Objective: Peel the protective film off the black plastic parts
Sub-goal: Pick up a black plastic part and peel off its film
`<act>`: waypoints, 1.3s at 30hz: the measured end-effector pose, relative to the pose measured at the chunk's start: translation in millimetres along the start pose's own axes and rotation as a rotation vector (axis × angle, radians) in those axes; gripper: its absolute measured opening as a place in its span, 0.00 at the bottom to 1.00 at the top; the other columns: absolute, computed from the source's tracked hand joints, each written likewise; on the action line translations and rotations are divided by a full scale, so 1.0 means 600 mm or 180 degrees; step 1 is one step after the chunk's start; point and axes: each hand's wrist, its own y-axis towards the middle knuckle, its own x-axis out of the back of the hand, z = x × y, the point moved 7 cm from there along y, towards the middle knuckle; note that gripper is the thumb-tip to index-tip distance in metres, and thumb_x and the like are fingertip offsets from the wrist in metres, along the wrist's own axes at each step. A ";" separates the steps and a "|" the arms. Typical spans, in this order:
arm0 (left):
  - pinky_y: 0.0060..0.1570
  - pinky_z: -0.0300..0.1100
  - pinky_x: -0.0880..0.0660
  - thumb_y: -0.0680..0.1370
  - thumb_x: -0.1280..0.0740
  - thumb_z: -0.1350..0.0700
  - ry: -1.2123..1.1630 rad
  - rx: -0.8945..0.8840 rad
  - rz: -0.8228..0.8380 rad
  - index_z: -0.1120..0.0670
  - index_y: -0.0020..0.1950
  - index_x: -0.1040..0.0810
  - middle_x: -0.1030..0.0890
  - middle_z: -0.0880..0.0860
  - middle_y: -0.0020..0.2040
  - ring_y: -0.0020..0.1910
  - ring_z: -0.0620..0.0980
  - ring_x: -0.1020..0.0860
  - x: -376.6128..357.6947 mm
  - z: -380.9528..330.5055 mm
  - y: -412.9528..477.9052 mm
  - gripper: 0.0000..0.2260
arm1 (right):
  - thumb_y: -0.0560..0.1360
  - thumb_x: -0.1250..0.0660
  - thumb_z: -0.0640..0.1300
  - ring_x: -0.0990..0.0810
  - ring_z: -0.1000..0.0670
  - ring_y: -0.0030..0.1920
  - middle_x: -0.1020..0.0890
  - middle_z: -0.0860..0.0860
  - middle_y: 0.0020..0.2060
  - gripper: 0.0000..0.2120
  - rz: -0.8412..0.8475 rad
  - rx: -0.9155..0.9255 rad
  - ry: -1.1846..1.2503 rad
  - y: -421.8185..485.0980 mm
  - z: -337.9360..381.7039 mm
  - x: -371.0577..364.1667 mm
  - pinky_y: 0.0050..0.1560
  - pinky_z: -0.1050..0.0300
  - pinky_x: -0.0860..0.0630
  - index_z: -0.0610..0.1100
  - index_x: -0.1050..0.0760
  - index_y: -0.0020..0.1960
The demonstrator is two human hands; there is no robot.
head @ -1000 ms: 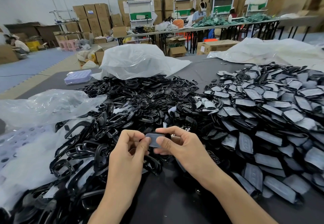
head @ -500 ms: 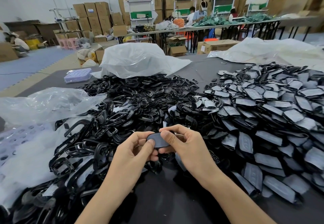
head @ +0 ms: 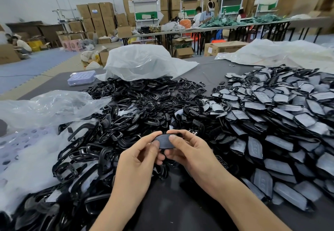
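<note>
Two bare hands meet above the middle of a dark grey matte desk (head: 171, 211), close to its near edge. Between them is a small, flat, rounded black plastic part (head: 164, 141) with a dull grey-blue face. The left hand (head: 137, 160) pinches the part's left end, thumb on top and curled fingers beneath. The right hand (head: 191, 151) pinches the right end the same way, its thumbnail lying on the face. Whether any film has lifted from the part cannot be told.

The right side of the desk carries a broad heap of flat black shield-shaped parts with cloudy grey film on their faces (head: 280, 122), overlapping like scales. Through the middle and towards the left edge lies a tangled heap of glossy black plastic loop-shaped frames (head: 126, 107), thin and curved, catching the light. By the left edge a crumpled clear plastic bag (head: 45, 106) lies over part of that heap, with a pale, hazy sheet marked with round dark spots (head: 18, 145) below it. Near the far edge sits a puffed, wrinkled milky-white plastic bag (head: 142, 62), and to its left a shallow lilac plastic tray with rows of oval wells (head: 81, 77).
</note>
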 end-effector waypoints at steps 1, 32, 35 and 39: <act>0.40 0.35 0.21 0.81 0.35 0.64 0.0037 -0.0025 0.0014 0.45 0.56 0.16 0.16 0.53 0.36 0.34 0.47 0.18 -0.002 -0.002 -0.002 0.15 | 0.78 0.29 0.40 0.15 0.52 0.37 0.14 0.48 0.41 0.08 0.0038 -0.0045 -0.0004 0.000 -0.002 -0.001 0.43 0.62 0.19 0.52 0.14 0.45; 0.35 0.32 0.30 0.78 0.39 0.57 0.2382 -0.1788 0.1032 0.46 0.62 0.22 0.24 0.42 0.41 0.35 0.41 0.27 -0.068 -0.068 -0.057 0.15 | 0.71 0.29 0.42 0.20 0.51 0.32 0.21 0.48 0.32 0.06 -0.0343 0.0281 -0.0667 -0.005 0.033 0.025 0.34 0.61 0.24 0.48 0.24 0.36; 0.34 0.28 0.36 0.78 0.39 0.56 0.2257 -0.1675 0.1148 0.44 0.65 0.24 0.25 0.43 0.39 0.32 0.41 0.30 -0.074 -0.066 -0.065 0.17 | 0.75 0.31 0.37 0.19 0.48 0.31 0.21 0.47 0.32 0.08 -0.0281 0.0195 -0.0457 -0.005 0.032 0.027 0.32 0.59 0.23 0.45 0.26 0.38; 0.35 0.33 0.28 0.78 0.40 0.54 0.1891 -0.1545 0.0748 0.42 0.64 0.24 0.23 0.40 0.42 0.33 0.40 0.25 -0.046 -0.069 -0.055 0.17 | 0.77 0.31 0.36 0.21 0.50 0.32 0.22 0.48 0.32 0.14 -0.0293 0.0281 -0.0532 -0.005 0.037 0.027 0.34 0.59 0.25 0.49 0.25 0.35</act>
